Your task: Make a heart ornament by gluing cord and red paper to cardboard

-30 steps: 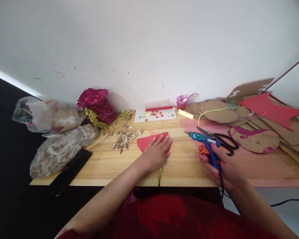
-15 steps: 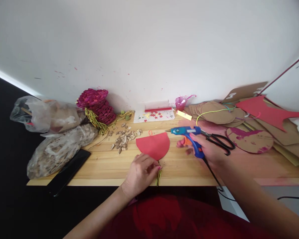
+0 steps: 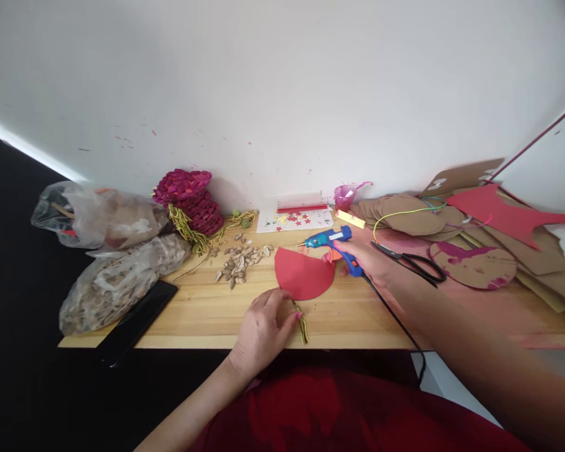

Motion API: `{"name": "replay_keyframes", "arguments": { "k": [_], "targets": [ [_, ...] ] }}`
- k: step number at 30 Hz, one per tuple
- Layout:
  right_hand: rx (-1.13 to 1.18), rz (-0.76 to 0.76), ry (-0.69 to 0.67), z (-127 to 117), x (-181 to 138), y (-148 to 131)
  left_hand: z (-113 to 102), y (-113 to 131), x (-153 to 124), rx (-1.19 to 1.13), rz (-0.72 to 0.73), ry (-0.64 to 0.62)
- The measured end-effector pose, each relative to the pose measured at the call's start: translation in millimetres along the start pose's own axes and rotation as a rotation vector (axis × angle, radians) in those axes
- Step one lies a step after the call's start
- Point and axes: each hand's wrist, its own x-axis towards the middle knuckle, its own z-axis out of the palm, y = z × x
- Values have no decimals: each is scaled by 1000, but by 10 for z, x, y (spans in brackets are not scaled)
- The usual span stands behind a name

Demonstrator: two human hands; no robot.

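Observation:
A blue hot glue gun (image 3: pixel 329 240) is in my right hand (image 3: pixel 360 258), its fingers wrapped round the handle. Its nozzle points left, over the straight upper edge of a red paper half-circle (image 3: pixel 305 276). My left hand (image 3: pixel 265 323) pinches the lower left rim of the half-circle, thumb and fingers close together. A yellow-green yarn tassel (image 3: pixel 303 326) hangs from that rim beside my left thumb. Pistachio-like shells (image 3: pixel 239 263) lie loose to the left of the paper.
Black-handled scissors (image 3: pixel 412 260) lie right of my right hand, before cardboard pieces (image 3: pixel 414 216). Clear bags (image 3: pixel 117 289), a black phone (image 3: pixel 139 320) and a magenta shell-covered craft (image 3: pixel 193 201) stand left. Star stickers (image 3: pixel 294 220) and a pink cup (image 3: pixel 343 198) are behind.
The glue gun has moved left, its nozzle now over the paper's upper edge. The half-circle has shifted right and turned clockwise, the tassel swinging with it.

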Motion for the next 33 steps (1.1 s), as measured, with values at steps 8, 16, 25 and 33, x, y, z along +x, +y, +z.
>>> {"name": "replay_keyframes", "arguments": {
  "k": [8, 16, 25, 33],
  "targets": [
    [439, 215, -202, -69, -983, 330, 2, -243, 303, 73, 16, -82],
    [551, 72, 66, -171, -841, 267, 22, -319, 356, 70, 50, 33],
    [527, 243, 26, -29, -789, 283, 10, -229, 201, 14, 165, -60],
    [620, 280, -45, -28, -969, 279, 13, -350, 329, 8, 128, -22]
  ]
}}
